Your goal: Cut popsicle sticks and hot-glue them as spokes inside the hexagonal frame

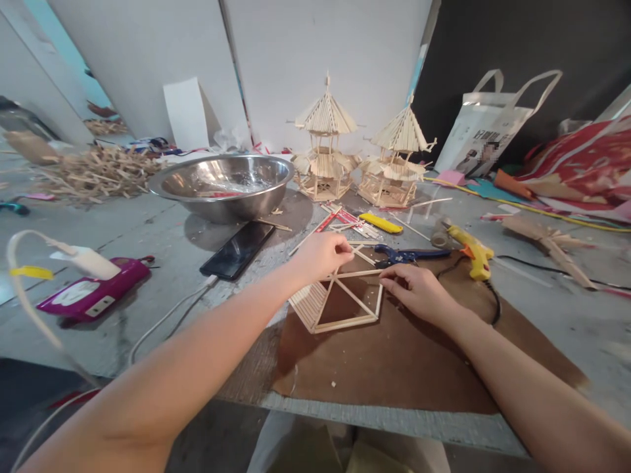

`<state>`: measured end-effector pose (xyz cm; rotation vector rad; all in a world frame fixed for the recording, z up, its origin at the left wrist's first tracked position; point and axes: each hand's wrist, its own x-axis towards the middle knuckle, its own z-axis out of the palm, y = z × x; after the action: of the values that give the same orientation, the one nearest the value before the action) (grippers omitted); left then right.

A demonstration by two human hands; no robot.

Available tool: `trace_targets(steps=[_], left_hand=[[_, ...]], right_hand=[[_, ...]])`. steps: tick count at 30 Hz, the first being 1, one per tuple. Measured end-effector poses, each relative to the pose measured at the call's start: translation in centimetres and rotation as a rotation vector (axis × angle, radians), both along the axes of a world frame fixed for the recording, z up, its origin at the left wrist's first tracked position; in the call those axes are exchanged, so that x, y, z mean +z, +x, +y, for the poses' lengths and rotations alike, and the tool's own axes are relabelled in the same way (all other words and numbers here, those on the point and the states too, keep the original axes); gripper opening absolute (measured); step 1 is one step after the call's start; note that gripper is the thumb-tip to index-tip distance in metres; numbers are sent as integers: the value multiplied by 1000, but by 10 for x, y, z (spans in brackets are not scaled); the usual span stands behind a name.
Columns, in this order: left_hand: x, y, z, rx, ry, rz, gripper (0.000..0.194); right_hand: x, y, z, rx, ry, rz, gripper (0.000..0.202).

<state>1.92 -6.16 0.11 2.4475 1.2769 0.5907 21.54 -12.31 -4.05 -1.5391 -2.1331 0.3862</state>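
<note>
A hexagonal frame of thin wooden sticks (348, 322) lies on a brown board, with spokes that meet at its middle. One section at its left is filled with sticks (309, 303) laid side by side. My left hand (320, 255) is closed in a pinch at the frame's far side; its fingers partly hide the sticks there. At the right corner, the thumb and fingertips of my right hand (414, 288) pinch the frame's edge. Just beyond that hand lie blue-handled pliers (409, 255).
A yellow glue gun (472, 248) lies right, a yellow cutter (380, 223) ahead. Two stick pavilions (326, 164) stand behind, beside a steel bowl (221, 205). A phone (238, 251) and purple power strip (96, 289) with cables are left. The brown board (394, 374) reaches the table edge.
</note>
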Motion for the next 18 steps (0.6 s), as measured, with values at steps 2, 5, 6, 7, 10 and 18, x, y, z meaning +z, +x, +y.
trace_targets(steps=[2,5,6,7,10,18], left_hand=[[4,4,14,22,92,39,15],[6,15,40,93,226,107,19],[6,19,48,110,244,130,20],[5,24,55,110,257,169,21],[1,37,71,95,240,365,28],[-5,63,68,-36,182,527,20]], right_hand=[[1,0,1,0,5,-17,19],[2,0,1,3,13,-41,18],[2,0,0,3,13,-47,18],[3,0,0,3,12,-53,18],[3,0,1,4,16,-70,18],[3,1,2,39,35,-97,19]])
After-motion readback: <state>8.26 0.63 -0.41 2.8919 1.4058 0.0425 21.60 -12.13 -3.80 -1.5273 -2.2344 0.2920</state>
